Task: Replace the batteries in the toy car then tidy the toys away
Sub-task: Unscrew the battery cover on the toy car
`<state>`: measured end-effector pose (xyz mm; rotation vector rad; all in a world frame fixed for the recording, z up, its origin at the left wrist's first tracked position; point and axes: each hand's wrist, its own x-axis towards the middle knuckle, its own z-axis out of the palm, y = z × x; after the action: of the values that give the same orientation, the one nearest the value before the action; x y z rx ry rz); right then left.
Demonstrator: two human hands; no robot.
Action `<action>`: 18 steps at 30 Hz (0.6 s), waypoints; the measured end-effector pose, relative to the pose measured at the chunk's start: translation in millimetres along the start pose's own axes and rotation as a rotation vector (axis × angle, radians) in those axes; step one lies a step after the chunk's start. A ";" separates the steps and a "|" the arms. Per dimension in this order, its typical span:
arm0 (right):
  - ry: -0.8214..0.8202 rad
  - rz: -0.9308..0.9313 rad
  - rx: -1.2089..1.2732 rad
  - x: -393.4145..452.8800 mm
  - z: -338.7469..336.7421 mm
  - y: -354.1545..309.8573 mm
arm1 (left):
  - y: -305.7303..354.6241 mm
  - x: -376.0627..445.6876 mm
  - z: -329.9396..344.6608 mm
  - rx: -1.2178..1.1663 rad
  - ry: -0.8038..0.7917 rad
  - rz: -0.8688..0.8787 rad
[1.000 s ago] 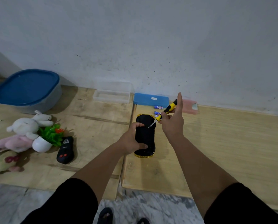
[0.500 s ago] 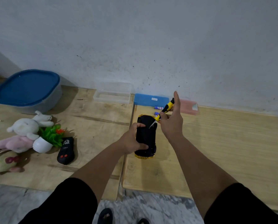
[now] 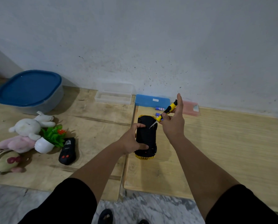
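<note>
toy car (image 3: 146,136) underside-up in left hand (image 3: 130,139), screwdriver (image 3: 165,112) tip on it

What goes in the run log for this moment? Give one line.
step: unscrewing battery cover | left hand: holds car | right hand: screwdriver tip on car underside | batteries: on board

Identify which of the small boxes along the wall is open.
The clear plastic box, leftmost of the three: its lid stands up against the wall. The blue box and pink box lie shut.
</note>
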<state>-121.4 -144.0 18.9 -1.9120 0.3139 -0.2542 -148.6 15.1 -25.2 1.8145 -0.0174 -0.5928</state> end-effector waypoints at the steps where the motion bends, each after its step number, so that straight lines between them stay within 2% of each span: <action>1: 0.001 0.002 0.003 0.1 0.0 0.0 | 0.2 -0.2 -0.3 -0.003 -0.005 0.000; 6: -0.023 0.010 0.014 1.0 -0.4 -1.2 | -0.1 1.1 -1.5 0.017 -0.020 -0.003; 12: -0.114 -0.106 -0.084 0.2 0.6 -7.9 | 1.6 1.5 -3.5 0.061 -0.039 -0.011; 18: -0.114 -0.092 -0.038 3.9 0.3 -4.7 | 3.9 0.8 -5.2 0.061 -0.045 -0.010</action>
<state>-117.2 -143.5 23.3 -1.9722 0.1565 -0.2006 -144.7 18.3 -21.0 1.8608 -0.0572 -0.6461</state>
